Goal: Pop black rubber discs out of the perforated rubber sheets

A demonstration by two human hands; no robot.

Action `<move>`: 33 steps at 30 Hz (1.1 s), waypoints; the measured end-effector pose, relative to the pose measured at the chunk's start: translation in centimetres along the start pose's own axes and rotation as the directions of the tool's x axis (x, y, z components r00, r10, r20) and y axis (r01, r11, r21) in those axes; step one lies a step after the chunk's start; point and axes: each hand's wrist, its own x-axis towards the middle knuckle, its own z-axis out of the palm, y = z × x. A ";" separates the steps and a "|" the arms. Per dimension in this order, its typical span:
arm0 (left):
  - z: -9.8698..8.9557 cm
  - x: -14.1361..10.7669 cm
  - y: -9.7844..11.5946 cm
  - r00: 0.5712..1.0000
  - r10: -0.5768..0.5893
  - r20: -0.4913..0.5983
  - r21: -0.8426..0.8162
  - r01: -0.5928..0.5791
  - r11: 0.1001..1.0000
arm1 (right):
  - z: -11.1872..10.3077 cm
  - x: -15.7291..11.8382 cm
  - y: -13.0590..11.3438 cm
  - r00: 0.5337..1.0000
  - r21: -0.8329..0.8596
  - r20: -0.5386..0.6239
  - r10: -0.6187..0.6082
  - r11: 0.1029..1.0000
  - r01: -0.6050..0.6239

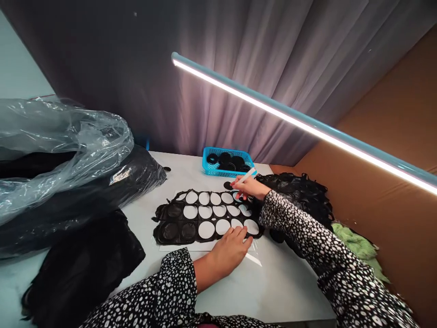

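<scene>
A black sheet [201,220] with rows of round openings lies on white paper on the table. White shows through most openings; several at the left are black. My left hand [229,251] rests palm down on the sheet's near edge, its fingers spread beside the lower right openings. Above the sheet's far right part, my right hand [248,186] grips a slim white pen-like tool [246,175] between its fingers. A small black disc [227,185] lies just left of my right hand. The tip of the tool is hidden by the fingers.
A blue basket [211,171] with black round pieces stands at the back. Black strips [300,193] are heaped at the right, beside green cloth [357,241]. Clear plastic [102,136] and black material [88,259] fill the left. A lit tube lamp [290,116] crosses above.
</scene>
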 end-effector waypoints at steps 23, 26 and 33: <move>-4.3 -2.7 1.5 0.997 0.015 -0.071 -0.017 -0.016 1.000 | -6.7 -5.8 6.1 0.784 0.094 -0.620 0.032 0.995 0.034; -4.8 -7.7 -1.7 0.973 -0.207 -0.104 -0.035 0.205 0.978 | -4.4 -7.7 3.1 0.793 0.200 -0.608 -0.030 0.961 0.190; -3.5 -11.7 -3.6 0.971 -0.233 -0.061 -0.108 0.226 0.968 | 8.2 -11.7 -1.3 0.964 0.119 0.125 -0.233 0.969 0.218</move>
